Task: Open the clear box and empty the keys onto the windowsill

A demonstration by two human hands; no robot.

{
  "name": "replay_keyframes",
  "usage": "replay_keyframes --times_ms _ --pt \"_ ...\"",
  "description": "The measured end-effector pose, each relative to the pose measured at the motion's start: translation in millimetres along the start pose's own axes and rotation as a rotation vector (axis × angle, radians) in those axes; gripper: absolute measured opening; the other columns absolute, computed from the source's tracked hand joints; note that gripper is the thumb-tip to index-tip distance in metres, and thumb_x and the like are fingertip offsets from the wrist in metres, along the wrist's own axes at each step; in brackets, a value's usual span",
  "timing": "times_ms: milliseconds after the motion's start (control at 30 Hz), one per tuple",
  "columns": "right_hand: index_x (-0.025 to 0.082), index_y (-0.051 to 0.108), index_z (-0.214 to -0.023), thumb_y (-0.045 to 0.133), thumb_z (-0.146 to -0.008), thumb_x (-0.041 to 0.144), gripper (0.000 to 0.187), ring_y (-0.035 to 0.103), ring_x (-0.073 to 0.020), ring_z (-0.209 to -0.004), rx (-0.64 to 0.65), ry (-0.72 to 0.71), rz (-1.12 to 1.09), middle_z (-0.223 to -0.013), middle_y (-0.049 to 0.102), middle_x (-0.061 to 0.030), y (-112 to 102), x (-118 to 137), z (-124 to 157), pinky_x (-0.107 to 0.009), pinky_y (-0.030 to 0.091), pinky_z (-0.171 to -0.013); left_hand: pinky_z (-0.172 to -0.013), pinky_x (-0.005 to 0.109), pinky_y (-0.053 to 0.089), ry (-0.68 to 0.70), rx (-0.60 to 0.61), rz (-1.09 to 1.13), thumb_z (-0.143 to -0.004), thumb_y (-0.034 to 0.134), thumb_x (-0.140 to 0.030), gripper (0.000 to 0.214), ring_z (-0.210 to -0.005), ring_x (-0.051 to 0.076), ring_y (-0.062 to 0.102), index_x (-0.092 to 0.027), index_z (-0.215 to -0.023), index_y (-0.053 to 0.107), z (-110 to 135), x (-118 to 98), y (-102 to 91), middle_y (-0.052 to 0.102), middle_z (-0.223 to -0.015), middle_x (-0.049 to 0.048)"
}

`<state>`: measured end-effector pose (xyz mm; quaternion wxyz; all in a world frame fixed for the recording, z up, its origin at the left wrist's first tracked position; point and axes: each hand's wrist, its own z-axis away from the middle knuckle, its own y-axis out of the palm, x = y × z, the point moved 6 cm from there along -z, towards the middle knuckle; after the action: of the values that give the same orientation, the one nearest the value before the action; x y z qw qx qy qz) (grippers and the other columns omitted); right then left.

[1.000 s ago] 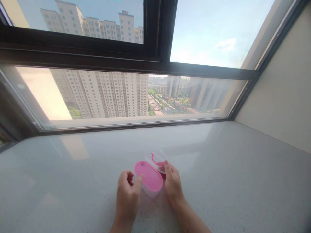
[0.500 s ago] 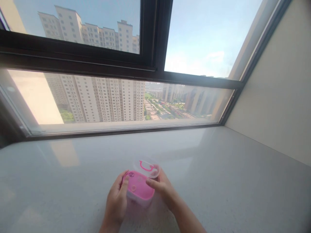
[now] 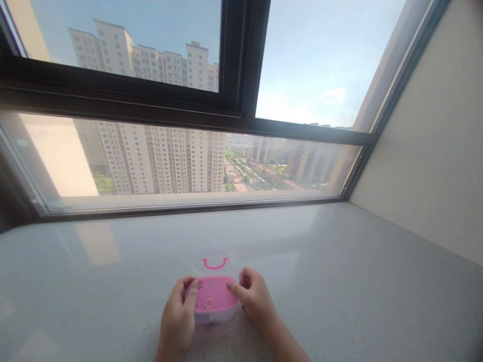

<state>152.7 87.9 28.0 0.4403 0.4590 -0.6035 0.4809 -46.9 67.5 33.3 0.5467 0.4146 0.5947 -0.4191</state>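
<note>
Now that the pink box (image 3: 213,300) has been turned square, left hand (image 3: 177,322) and right hand (image 3: 254,299) clasp its two ends (fingers curled against it); its clear lid (image 3: 213,263) stands open behind, toward the window (image 3: 188,151).

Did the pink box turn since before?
Yes. The pink box lay slantwise to the window frame a second ago; now both hands hold it square to the frame.

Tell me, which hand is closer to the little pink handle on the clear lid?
Right. The right hand sits just below and right of the pink handle; the left hand lies lower, on the pink box's left end.
</note>
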Motion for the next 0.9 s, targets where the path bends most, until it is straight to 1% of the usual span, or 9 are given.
replay_keyframes --times_ms 100,267,433,633,767,900 --pt "0.019 0.044 -0.06 0.064 -0.073 0.031 0.027 0.036 -0.0106 -0.053 -0.032 -0.079 0.093 -0.055 0.039 0.0064 -1 10 4 -0.022 0.028 -0.05 -0.062 0.029 0.049 0.014 0.005 -0.022 -0.077 0.062 -0.048 0.029 -0.071 0.024 0.063 -0.019 -0.08 0.062 0 1 0.8 0.068 -0.075 0.004" --pt "0.018 0.052 -0.064 0.059 -0.079 0.03 0.021 0.043 -0.0118 -0.055 -0.042 -0.143 0.147 -0.059 0.048 0.003 0 18 8 -0.022 0.032 -0.05 -0.062 0.029 0.049 0.024 -0.007 -0.011 -0.073 0.065 -0.045 0.026 -0.072 0.024 0.063 -0.019 -0.078 0.062 3 -4 1.1 0.068 -0.074 0.0036" --pt "0.018 0.056 -0.062 0.058 -0.08 0.024 0.019 0.049 -0.0133 -0.057 -0.094 -0.214 0.218 -0.061 0.053 0.0011 -3 24 12 -0.023 0.035 -0.052 -0.059 0.028 0.048 0.006 -0.009 0.019 -0.071 0.067 -0.044 0.025 -0.068 0.023 0.063 -0.02 -0.074 0.062 6 -10 1.7 0.067 -0.069 0.0026" --pt "0.018 0.06 -0.06 0.059 -0.08 0.021 0.021 0.05 -0.0137 -0.055 -0.13 -0.301 0.27 -0.06 0.054 0.0003 -5 32 16 -0.024 0.037 -0.053 -0.057 0.027 0.047 -0.008 -0.008 0.025 -0.069 0.067 -0.045 0.026 -0.066 0.023 0.062 -0.02 -0.072 0.062 6 -10 1.5 0.065 -0.065 0.0019" --pt "0.018 0.064 -0.063 0.058 -0.083 0.021 0.021 0.052 -0.015 -0.057 -0.132 -0.341 0.298 -0.062 0.057 -0.0012 -5 34 16 -0.024 0.038 -0.055 -0.056 0.026 0.046 -0.002 0.007 0.021 -0.071 0.065 -0.046 0.026 -0.063 0.021 0.059 -0.02 -0.072 0.061 6 -7 2.6 0.063 -0.066 0.0006" --pt "0.018 0.063 -0.065 0.058 -0.084 0.022 0.02 0.054 -0.0163 -0.06 -0.167 -0.37 0.309 -0.063 0.058 -0.0023 -7 37 17 -0.025 0.039 -0.055 -0.057 0.026 0.045 0.008 0.032 -0.015 -0.076 0.061 -0.047 0.027 -0.063 0.02 0.057 -0.021 -0.076 0.059 6 -4 4.2 0.061 -0.068 -0.0006"
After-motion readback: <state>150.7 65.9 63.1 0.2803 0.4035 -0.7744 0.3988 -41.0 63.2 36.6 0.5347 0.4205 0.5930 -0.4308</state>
